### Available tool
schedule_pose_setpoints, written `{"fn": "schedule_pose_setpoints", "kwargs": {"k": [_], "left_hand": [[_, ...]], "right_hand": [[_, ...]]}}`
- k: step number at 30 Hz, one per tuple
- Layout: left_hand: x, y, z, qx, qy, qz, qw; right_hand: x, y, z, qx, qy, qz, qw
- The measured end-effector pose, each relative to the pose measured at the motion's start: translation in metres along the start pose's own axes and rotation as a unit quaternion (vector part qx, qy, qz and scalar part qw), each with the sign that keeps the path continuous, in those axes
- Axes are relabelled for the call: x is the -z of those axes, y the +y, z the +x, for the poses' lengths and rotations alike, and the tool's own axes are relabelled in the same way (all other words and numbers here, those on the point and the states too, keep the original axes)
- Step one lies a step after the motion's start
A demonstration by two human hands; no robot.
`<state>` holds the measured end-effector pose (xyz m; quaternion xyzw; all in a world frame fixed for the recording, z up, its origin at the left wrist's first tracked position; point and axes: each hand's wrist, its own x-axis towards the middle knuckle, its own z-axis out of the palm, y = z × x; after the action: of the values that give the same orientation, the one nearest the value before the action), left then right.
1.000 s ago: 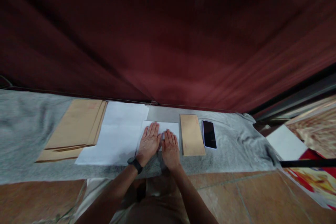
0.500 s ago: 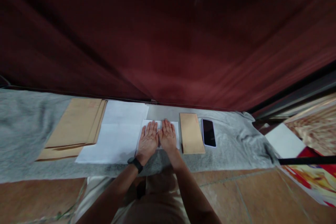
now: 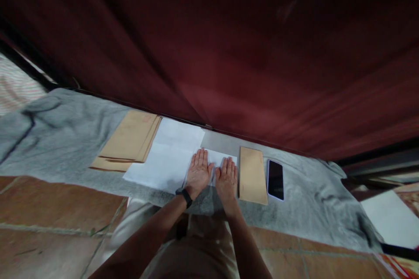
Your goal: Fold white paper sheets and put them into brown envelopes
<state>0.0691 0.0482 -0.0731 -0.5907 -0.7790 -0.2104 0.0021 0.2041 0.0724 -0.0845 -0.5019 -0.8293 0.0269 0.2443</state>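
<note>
A small folded white paper (image 3: 212, 157) lies in front of me, partly covered by both palms. My left hand (image 3: 198, 171) rests flat on its left part, fingers stretched out and thumb apart. On its right part lies my right hand (image 3: 227, 179), also flat, with fingers extended. Larger white sheets (image 3: 166, 152) are spread just left of my left hand. Close to my right hand lies a brown envelope (image 3: 252, 176), with a phone (image 3: 275, 179) beyond it, its screen dark. Several overlapping brown envelopes (image 3: 127, 137) sit left of the sheets.
A grey cloth (image 3: 314, 200) covers the narrow surface under everything. Dark red fabric (image 3: 229, 61) hangs along the far edge. Tiled floor (image 3: 59, 209) shows on the near side. A white board-like sheet (image 3: 391, 218) is at the far right.
My hands have moved apart, the right one sliding toward the paper's right edge. The view has turned, so the cloth and the things on it appear tilted and shifted right.
</note>
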Motion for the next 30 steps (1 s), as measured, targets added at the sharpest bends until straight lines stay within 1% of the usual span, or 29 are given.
{"fn": "schedule_pose_setpoints", "kwargs": {"k": [4,8,10,15,17,20,23,25,30], "left_hand": [[-0.005,0.011,0.003,0.009,0.002,-0.019,1.0],[-0.005,0.027,0.008,-0.066,-0.047,-0.044,0.996],[-0.003,0.029,0.01,-0.084,-0.061,-0.042,0.994],[0.003,0.018,0.016,-0.083,-0.053,-0.017,0.995],[0.003,0.013,0.018,-0.067,-0.048,-0.007,0.997],[0.0,0.008,0.018,-0.038,-0.034,0.002,0.999],[-0.002,0.006,0.014,-0.013,-0.022,0.0,1.0],[-0.001,0.006,0.01,-0.007,-0.018,0.004,1.0],[0.005,0.002,-0.007,-0.033,-0.009,0.027,0.999]], "right_hand": [[0.002,0.0,0.0,-0.003,0.0,0.008,1.0],[0.002,0.002,-0.001,0.013,-0.019,0.01,1.0],[0.002,0.002,-0.001,0.011,-0.033,-0.001,0.999],[0.006,-0.002,0.001,0.023,-0.033,-0.018,0.999],[0.007,-0.003,0.001,0.025,-0.031,-0.021,0.999],[0.006,-0.005,0.002,0.005,-0.025,-0.029,0.999],[0.006,-0.006,0.003,-0.021,-0.021,-0.036,0.999],[0.006,-0.006,0.003,-0.026,-0.025,-0.04,0.999],[0.008,-0.006,0.004,-0.024,-0.053,-0.048,0.997]]}}
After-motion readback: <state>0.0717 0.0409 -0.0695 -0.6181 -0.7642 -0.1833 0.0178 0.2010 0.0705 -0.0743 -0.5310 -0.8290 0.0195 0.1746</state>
